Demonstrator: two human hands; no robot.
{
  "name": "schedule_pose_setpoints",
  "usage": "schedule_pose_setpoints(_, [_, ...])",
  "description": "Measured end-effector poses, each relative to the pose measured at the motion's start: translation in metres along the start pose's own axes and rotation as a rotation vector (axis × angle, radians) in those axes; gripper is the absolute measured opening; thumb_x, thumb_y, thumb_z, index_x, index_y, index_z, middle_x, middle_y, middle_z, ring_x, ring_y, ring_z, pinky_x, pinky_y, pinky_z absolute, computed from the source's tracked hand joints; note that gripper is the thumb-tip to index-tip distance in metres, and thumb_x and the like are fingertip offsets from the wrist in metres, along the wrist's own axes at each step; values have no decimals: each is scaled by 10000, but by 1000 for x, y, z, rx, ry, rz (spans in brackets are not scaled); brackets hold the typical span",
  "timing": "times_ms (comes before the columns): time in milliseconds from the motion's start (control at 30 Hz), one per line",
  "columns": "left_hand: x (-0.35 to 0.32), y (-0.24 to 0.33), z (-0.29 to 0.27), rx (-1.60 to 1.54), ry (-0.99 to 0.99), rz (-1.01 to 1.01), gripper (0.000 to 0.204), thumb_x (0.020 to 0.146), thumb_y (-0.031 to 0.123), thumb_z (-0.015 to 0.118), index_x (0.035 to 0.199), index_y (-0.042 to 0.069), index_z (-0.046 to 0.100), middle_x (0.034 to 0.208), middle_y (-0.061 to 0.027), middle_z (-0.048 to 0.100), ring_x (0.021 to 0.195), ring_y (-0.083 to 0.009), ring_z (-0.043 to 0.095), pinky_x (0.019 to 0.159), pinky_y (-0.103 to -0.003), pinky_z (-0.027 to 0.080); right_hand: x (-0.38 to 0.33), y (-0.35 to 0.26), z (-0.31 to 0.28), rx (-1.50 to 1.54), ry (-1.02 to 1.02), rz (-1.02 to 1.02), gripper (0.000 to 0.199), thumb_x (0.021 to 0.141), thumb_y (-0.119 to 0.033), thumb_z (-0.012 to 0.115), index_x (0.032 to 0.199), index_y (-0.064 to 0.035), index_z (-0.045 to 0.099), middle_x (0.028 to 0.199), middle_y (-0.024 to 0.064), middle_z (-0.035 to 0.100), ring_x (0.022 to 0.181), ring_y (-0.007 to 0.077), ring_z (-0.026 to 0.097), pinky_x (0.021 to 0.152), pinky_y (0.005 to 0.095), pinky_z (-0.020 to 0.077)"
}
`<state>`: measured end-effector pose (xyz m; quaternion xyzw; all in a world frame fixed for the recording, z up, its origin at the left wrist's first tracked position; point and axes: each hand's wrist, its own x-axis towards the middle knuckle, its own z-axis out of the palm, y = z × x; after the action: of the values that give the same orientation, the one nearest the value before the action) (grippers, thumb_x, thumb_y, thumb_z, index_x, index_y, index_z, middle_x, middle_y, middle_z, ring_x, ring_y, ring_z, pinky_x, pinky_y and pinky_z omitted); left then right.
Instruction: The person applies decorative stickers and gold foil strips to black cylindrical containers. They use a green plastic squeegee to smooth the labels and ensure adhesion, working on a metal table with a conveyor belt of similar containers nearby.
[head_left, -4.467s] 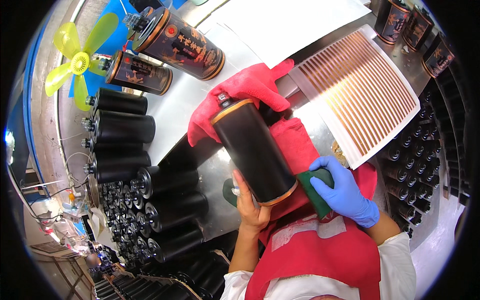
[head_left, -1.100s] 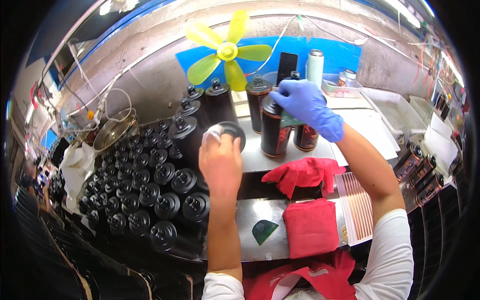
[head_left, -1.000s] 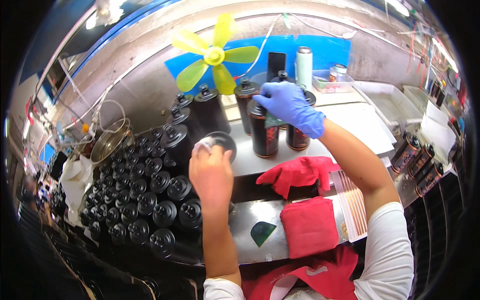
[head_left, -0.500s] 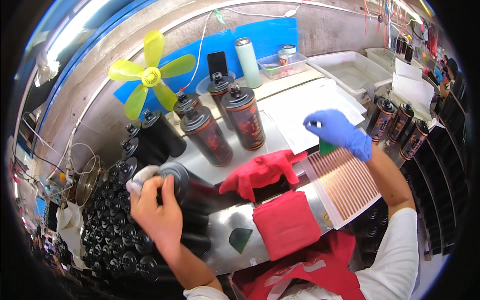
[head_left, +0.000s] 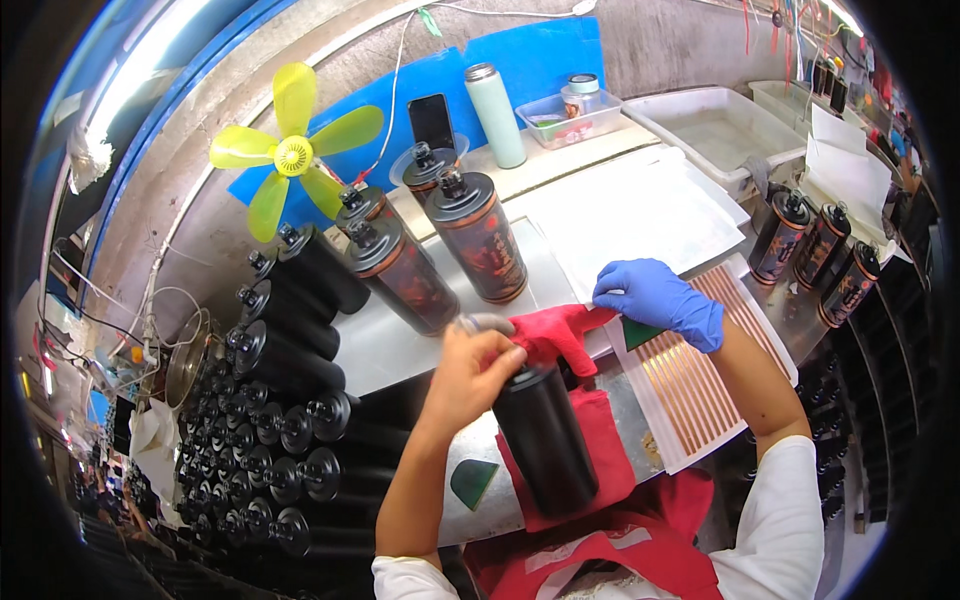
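My bare left hand (head_left: 470, 370) grips the cap end of a plain black bottle (head_left: 548, 450), which leans over a flat red cloth (head_left: 612, 455) right in front of me. My right hand (head_left: 660, 300), in a blue glove, holds a small green pad (head_left: 636, 332) at the near-left edge of a white sheet with copper stripes (head_left: 700, 385). A crumpled red cloth (head_left: 555, 328) lies between the two hands. Decorated black-and-orange bottles (head_left: 480, 238) stand just beyond on the metal worktop (head_left: 385, 345).
Rows of plain black bottles (head_left: 290, 340) fill the left side. A yellow fan (head_left: 292, 155), a phone (head_left: 432, 120), a pale green tumbler (head_left: 497, 100) and a white tray (head_left: 722, 130) sit at the back. Three decorated bottles (head_left: 820, 245) stand right. Another green pad (head_left: 473, 482) lies near me.
My left hand has lifted a black bottle from the rows at left and brought it over the red cloth. My gloved right hand has shifted left to the striped sheet's edge.
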<state>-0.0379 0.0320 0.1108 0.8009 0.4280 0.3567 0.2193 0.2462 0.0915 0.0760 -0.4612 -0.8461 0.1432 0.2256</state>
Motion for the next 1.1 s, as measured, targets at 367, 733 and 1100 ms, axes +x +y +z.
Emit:
schedule_pose_setpoints(367, [7, -57, 46, 45, 146, -47, 201, 891, 200, 546, 846, 34, 649, 761, -149, 602, 728, -332, 536, 692, -409, 396, 21, 12, -17, 465, -243, 407, 240, 769, -222, 691, 874, -8, 708, 750, 55, 686, 688, 109, 591, 700, 262, 476])
schedule_pose_setpoints(733, [9, -50, 45, 72, 207, -86, 195, 897, 197, 541, 823, 35, 619, 722, -163, 578, 738, -354, 528, 671, -443, 386, 25, -23, -8, -118, -184, 252, 239, 786, -277, 647, 859, -51, 682, 756, 156, 660, 685, 288, 636, 678, 350, 504])
schedule_pose_setpoints(1100, [7, -51, 48, 100, 293, -17, 215, 906, 193, 515, 784, 35, 594, 694, -160, 553, 716, -362, 513, 653, -460, 375, 8, -28, 38, -383, 65, 151, 128, 752, -180, 600, 703, -63, 619, 681, 146, 619, 672, 353, 613, 610, 412, 498])
